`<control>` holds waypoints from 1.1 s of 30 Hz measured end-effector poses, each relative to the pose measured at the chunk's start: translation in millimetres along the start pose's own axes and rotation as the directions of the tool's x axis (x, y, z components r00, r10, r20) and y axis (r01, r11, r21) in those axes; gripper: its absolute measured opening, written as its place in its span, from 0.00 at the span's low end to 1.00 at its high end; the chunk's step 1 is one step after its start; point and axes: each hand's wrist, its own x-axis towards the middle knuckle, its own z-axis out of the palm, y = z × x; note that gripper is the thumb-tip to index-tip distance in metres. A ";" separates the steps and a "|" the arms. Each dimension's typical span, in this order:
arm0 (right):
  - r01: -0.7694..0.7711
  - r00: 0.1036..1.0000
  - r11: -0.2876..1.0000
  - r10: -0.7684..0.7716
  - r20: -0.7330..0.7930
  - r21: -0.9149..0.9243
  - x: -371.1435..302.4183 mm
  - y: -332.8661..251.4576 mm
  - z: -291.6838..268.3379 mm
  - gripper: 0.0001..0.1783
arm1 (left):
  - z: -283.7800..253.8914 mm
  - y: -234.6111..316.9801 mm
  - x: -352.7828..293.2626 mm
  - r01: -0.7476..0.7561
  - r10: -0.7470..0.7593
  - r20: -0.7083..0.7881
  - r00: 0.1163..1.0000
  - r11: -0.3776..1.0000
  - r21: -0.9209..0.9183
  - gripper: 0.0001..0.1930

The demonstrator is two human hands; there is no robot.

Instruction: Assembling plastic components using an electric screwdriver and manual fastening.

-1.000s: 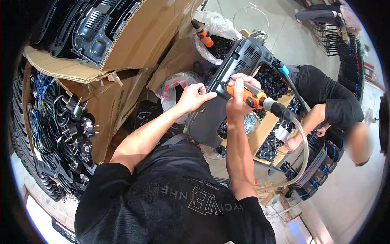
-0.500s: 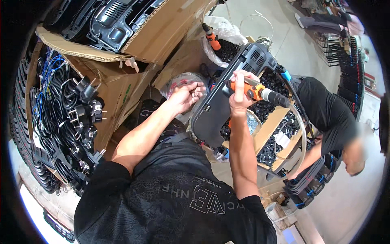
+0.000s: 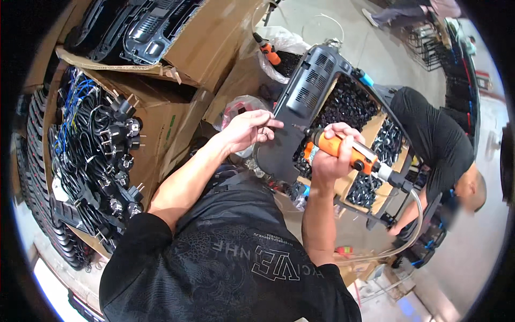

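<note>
My right hand (image 3: pixel 337 153) is wrapped round an orange air screwdriver (image 3: pixel 348 152), whose bit points left over a long black plastic housing (image 3: pixel 284 150). At the rear end of that housing is a raised, slotted part (image 3: pixel 316 80). Close to the tip of the bit, above the housing, is my left hand (image 3: pixel 252 130). Its index finger reaches toward the tip while the other fingers curl in. Whatever small thing the left fingers may hold is too small to make out. From the back of the screwdriver a pale hose (image 3: pixel 418 214) curves down.
At left, a carton holds black power cords with plugs (image 3: pixel 126 131); above it are more black housings (image 3: pixel 153 35). Boxes of small black parts (image 3: pixel 348 107) lie beyond the workpiece. A second orange screwdriver (image 3: pixel 270 52) hangs near a plastic bag. A co-worker (image 3: pixel 434 123) bends at right.
My right hand has turned the screwdriver so its bit now points left over the housing. My left hand has moved right, up to the bit's tip. The co-worker's arm has shifted.
</note>
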 end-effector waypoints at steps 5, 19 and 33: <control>0.109 0.993 0.991 -0.106 -0.046 0.077 -36.5 -42.2 -21.0 0.08 | 10.7 -25.4 -5.9 0.039 -0.063 0.102 0.993 0.973 0.228 0.12; 0.201 0.959 0.974 -0.173 -0.225 0.106 -132.4 -115.6 -50.9 0.08 | 34.0 -82.1 -63.8 0.181 -0.225 0.132 0.965 0.943 0.280 0.11; 0.187 0.951 0.976 -0.150 -0.271 0.116 -174.0 -146.1 -70.1 0.09 | 53.1 -150.2 -72.6 0.212 -0.289 0.309 0.906 0.942 0.259 0.06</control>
